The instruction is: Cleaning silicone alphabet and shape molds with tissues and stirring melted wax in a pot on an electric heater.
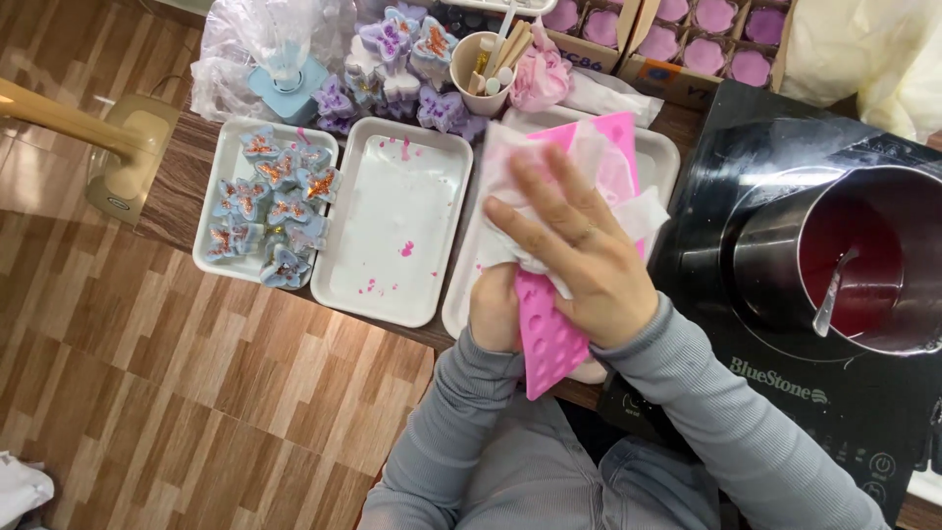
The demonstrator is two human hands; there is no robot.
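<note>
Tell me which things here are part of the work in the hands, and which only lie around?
In use:
- pink silicone mould, held by the left hand
- white tissue paper, pressed on it by the right hand

Lying about:
- blue butterfly-shaped pieces on a white foam tray
- empty pink-stained white tray
- steel pot of red liquid with a spoon
- paper cup of sticks

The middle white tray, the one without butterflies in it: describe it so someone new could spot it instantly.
Start at the wooden table edge and find the white trays lined up along it. The middle white tray lies between the butterfly tray and the one beneath the hands. Unlike its neighbours, it holds only scattered pink splashes.
</note>
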